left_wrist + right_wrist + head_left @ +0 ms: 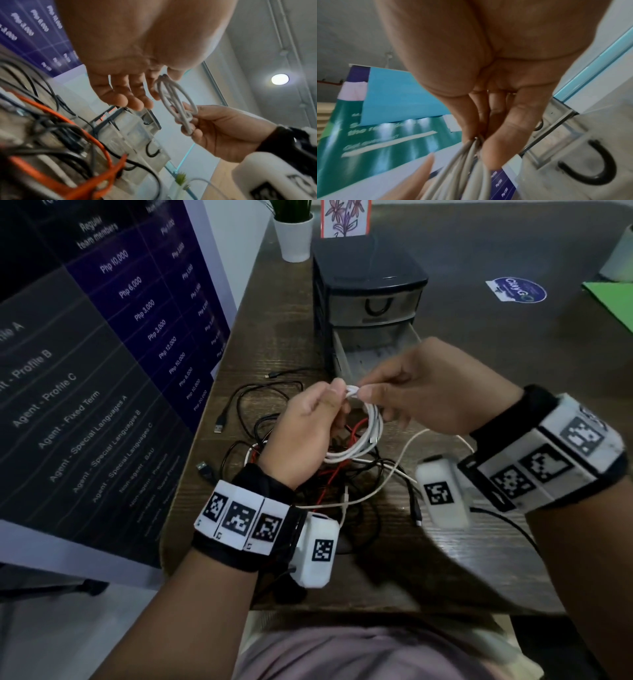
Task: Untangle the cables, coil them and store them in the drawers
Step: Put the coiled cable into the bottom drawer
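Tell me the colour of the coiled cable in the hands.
White cable; the head view shows it best.

coiled white cable [363,433] held above tangled cables [298,470].

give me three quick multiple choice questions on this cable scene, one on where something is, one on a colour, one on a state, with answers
1. Where is the drawer unit relative to the cable pile?
A. on the desk beyond the pile
B. on the floor
C. on the near side of the pile

2. What colour is the coiled cable held between the hands?
A. black
B. white
C. green

3. What state is the lower drawer in?
A. pushed shut
B. removed and lying on the desk
C. pulled open

Answers:
1 A, the head view shows the unit standing on the desk past the pile.
2 B, the loops pinched by the left hand and right hand are white.
3 C, it juts out toward the person, while the drawer above it sits flush.
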The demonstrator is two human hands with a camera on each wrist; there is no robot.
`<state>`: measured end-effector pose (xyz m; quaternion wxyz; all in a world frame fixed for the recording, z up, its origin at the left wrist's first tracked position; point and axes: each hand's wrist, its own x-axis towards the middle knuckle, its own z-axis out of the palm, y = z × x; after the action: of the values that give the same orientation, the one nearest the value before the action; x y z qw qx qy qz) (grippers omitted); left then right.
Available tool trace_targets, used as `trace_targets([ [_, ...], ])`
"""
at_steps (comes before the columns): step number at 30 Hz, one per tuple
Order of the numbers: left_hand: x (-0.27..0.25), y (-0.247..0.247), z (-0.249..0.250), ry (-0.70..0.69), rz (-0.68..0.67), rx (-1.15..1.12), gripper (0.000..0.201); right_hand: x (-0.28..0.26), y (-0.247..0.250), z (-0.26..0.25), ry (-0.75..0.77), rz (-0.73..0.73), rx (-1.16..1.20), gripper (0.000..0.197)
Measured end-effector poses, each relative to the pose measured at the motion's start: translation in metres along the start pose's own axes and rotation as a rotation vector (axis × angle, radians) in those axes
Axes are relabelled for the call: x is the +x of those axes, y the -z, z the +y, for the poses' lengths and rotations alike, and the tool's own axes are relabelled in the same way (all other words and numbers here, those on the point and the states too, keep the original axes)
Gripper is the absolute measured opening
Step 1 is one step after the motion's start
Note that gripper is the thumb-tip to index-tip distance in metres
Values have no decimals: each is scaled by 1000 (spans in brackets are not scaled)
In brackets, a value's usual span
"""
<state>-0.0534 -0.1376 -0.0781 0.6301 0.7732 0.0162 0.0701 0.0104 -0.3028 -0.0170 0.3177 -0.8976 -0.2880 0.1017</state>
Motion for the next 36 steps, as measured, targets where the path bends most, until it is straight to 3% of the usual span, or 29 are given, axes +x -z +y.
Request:
trace_targets([
  [3, -4, 10, -9, -55, 85, 84, 35, 9, 7, 13, -84, 85, 250, 16],
  [6, -5, 27, -14, -91, 133, 313, 18, 19, 19, 24, -212, 246, 613, 17],
  [8, -6, 36, -14, -82, 105, 523, 10, 29, 22, 28, -299, 332, 759, 17],
  [12, -5, 33, -15, 60, -62, 744, 22, 51, 19, 32, -443, 385, 894, 6],
  [16, -4, 26, -13, 181, -227, 877, 37, 69, 10, 37, -518, 300, 623, 22],
  [19, -6, 24, -12, 252, -292, 921, 40, 82, 7, 41, -539, 280, 590, 22],
  [25, -8, 24, -6, 282, -301, 951, 37, 101, 2, 50, -540, 296, 705, 13],
  [31, -9, 25, -4, 295, -300, 939, 35, 120, -5, 79, -525, 256, 512, 17],
  [36, -8, 25, -2, 305, -293, 929, 36, 105, -6, 36, -561, 283, 471, 9],
])
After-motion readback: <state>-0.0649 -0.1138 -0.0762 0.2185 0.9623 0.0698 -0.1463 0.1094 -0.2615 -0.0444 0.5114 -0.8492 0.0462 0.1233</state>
